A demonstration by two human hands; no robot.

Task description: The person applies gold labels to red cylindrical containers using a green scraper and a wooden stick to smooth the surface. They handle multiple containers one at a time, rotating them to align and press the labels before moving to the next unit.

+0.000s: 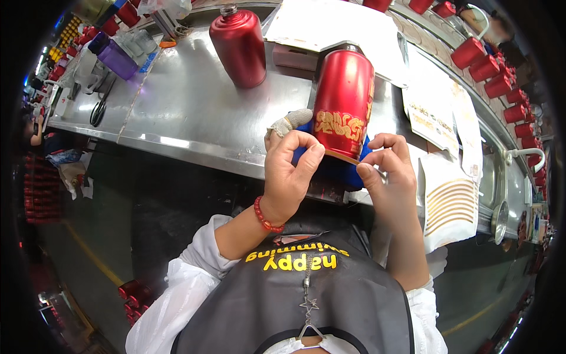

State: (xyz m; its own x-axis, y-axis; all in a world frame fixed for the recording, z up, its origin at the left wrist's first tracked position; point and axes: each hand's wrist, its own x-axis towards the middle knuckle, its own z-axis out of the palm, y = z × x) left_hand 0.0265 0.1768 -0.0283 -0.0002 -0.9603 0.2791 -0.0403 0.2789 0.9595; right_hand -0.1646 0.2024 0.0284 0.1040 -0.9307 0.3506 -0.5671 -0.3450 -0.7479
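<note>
A glossy red bottle point(345, 82) with a gold pattern lies tilted on a blue support point(345, 175) in front of me. Across its lower end runs a thin gold strip point(341, 156), a decal by its look. My left hand point(288, 168) pinches the strip's left end between thumb and index finger; a pale cover wraps another of its fingertips. At the strip's other end, the thumb and fingers of my right hand point(386, 168) are closed on it. A white sheet point(451, 203) with several curved gold strips lies right of my right hand.
Another red bottle point(238, 50) stands on the metal bench point(188, 106), farther left. A purple bottle point(115, 57) and scissors point(99, 111) are at the far left. Papers point(433, 100) cover the right side. Beyond them, red containers point(484, 68) hang in a row. A metal bowl point(500, 222) sits at right.
</note>
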